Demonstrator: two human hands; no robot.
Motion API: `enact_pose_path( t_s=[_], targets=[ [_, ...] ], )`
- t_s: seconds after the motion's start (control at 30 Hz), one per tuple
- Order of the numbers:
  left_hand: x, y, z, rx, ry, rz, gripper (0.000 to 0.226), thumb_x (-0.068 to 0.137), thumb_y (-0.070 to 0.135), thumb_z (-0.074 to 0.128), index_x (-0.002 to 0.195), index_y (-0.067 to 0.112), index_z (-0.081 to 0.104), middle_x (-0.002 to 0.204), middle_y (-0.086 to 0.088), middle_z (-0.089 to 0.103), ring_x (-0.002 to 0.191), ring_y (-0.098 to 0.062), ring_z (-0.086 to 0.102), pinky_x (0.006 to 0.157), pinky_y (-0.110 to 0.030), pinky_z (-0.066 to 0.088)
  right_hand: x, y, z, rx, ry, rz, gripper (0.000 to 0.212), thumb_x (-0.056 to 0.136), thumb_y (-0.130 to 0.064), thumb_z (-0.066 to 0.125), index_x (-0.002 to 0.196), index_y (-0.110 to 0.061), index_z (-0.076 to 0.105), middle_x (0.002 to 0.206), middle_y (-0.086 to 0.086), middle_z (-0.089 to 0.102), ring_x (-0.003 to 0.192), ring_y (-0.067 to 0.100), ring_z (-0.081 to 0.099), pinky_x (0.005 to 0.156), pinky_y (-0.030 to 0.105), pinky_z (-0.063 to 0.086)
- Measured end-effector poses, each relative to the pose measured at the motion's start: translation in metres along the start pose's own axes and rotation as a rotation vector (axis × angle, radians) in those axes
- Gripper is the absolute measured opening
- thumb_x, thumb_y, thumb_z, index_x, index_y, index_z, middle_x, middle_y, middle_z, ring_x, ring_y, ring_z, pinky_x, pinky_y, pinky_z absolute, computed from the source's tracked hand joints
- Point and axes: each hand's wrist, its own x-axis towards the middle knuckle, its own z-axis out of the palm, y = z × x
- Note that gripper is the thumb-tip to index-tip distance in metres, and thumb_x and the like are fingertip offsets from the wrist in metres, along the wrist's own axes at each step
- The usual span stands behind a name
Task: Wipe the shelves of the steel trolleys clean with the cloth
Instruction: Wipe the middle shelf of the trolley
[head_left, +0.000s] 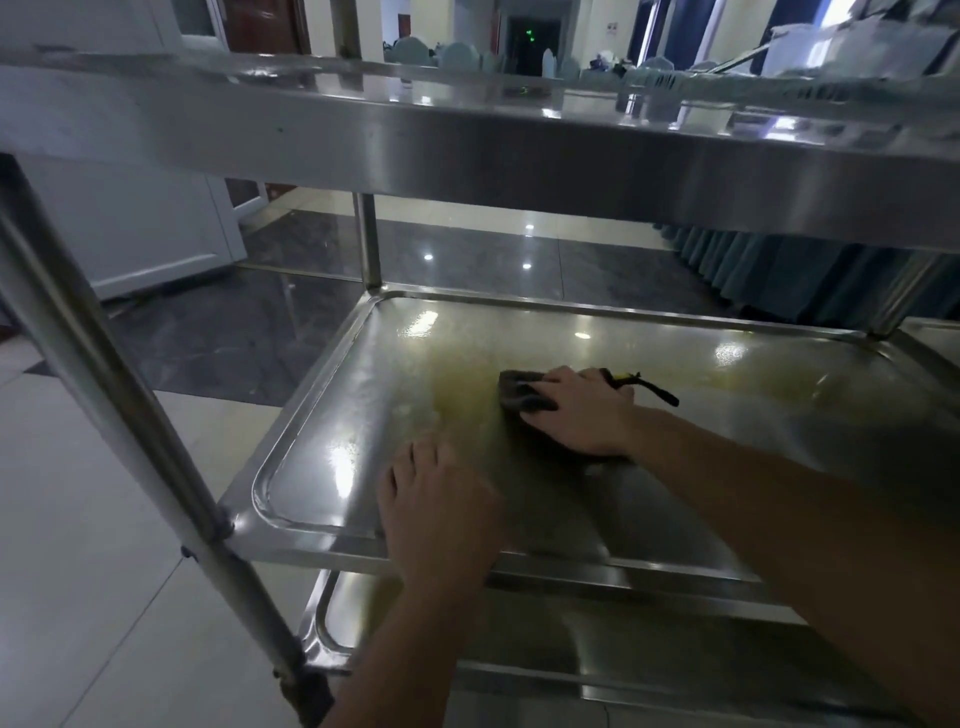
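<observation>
One dark cloth (524, 402) is lying under my right hand (576, 415) on the middle shelf (322, 457) of the steel trolley (467, 171) — my fingers are stretching out nearly flat over it, pressing it down rather than gripping. A black strap with a yellow tag (647, 387) is poking out just beyond that hand. My left hand (441, 514) is resting nearer to me, fingers relaxed and spread, palm lying on the shelf's front rim and holding nothing. Yellowish smears are showing on the steel around and beyond the cloth. Above both hands the top shelf (571, 156) is spanning the view; below my wrists the bottom shelf (467, 618) is showing — tiled floor (78, 519) is lying off to my left.
</observation>
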Motion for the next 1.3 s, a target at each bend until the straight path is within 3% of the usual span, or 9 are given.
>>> enact_pose_path(
  t_s=[0.13,0.2,0.3,0.5,0.7,0.8,1.03,1.13,1.3],
  targets=[
    [0.003,-0.003,-0.007,-0.15,0.039,-0.073,0.059,0.088,0.026,0.052,0.146,0.02,0.041,0.145,0.002,0.049,0.136,-0.02,0.04,0.111,-0.032,0.026,-0.074,-0.005,0.027,-0.009,0.049,-0.189,0.059,0.085,-0.071,0.027,0.142,-0.057,0.022,0.146,-0.015,0.035,0.131,0.024,0.031,0.094,0.057,0.034],
    [0.006,-0.004,-0.008,-0.193,0.07,-0.083,0.059,0.087,0.02,0.059,0.144,0.018,0.044,0.138,-0.001,0.054,0.13,-0.022,0.046,0.108,-0.031,0.03,-0.118,-0.015,0.05,-0.08,0.235,-0.275,0.057,0.08,-0.069,0.04,0.136,-0.057,0.037,0.132,-0.018,0.049,0.112,0.019,0.048,0.075,0.046,0.041],
    [0.005,-0.002,-0.012,-0.346,0.112,-0.119,0.062,0.075,0.003,0.066,0.136,0.011,0.055,0.128,-0.007,0.063,0.122,-0.027,0.053,0.105,-0.034,0.033,-0.147,-0.026,0.061,-0.054,0.256,-0.266,0.06,0.074,-0.066,0.05,0.133,-0.055,0.043,0.125,-0.021,0.053,0.105,0.014,0.052,0.067,0.042,0.042],
    [0.002,-0.002,-0.012,-0.365,0.118,-0.102,0.064,0.075,-0.001,0.067,0.135,0.015,0.055,0.134,-0.001,0.06,0.13,-0.02,0.048,0.11,-0.033,0.03,-0.146,-0.023,0.054,-0.035,0.211,-0.256,0.057,0.081,-0.072,0.042,0.136,-0.057,0.037,0.135,-0.02,0.049,0.114,0.017,0.051,0.073,0.046,0.041],
    [0.0,0.005,-0.016,-0.399,0.204,-0.042,0.061,0.066,-0.016,0.056,0.123,0.003,0.064,0.111,-0.016,0.069,0.108,-0.036,0.063,0.092,-0.046,0.048,-0.133,-0.007,0.053,-0.006,0.166,-0.198,0.068,0.078,-0.077,0.033,0.143,-0.06,0.02,0.148,-0.023,0.032,0.131,0.013,0.029,0.084,0.047,0.031],
    [-0.003,0.008,-0.018,-0.411,0.213,-0.087,0.055,0.07,-0.01,0.054,0.122,0.007,0.065,0.115,-0.015,0.069,0.11,-0.036,0.062,0.095,-0.048,0.048,-0.113,0.017,0.049,0.024,0.124,-0.128,0.073,0.076,-0.074,0.02,0.146,-0.058,0.003,0.156,-0.023,0.016,0.14,0.014,0.013,0.099,0.051,0.023],
    [0.002,0.003,-0.008,-0.443,0.215,-0.178,0.056,0.073,0.011,0.047,0.128,0.017,0.058,0.122,-0.01,0.065,0.114,-0.031,0.058,0.099,-0.047,0.045,-0.02,0.06,0.042,0.012,0.171,-0.017,0.059,0.093,-0.067,0.018,0.148,-0.053,0.001,0.163,-0.012,0.008,0.149,0.017,0.001,0.11,0.062,0.005],
    [0.007,-0.002,-0.001,-0.405,0.257,-0.217,0.053,0.078,0.001,0.05,0.127,0.017,0.057,0.121,-0.01,0.065,0.112,-0.031,0.059,0.098,-0.046,0.047,0.023,0.049,0.033,0.034,0.171,-0.048,0.061,0.093,-0.064,0.017,0.151,-0.049,0.007,0.164,-0.009,0.009,0.15,0.02,-0.001,0.113,0.061,-0.001],
    [0.006,0.001,-0.002,-0.373,0.235,-0.276,0.051,0.084,0.009,0.053,0.133,0.024,0.052,0.13,-0.005,0.061,0.112,-0.027,0.06,0.097,-0.044,0.048,0.053,0.001,0.024,0.001,0.121,-0.216,0.06,0.096,-0.06,0.019,0.153,-0.044,0.009,0.164,-0.006,0.008,0.151,0.022,-0.001,0.114,0.062,-0.001]
  ],
)
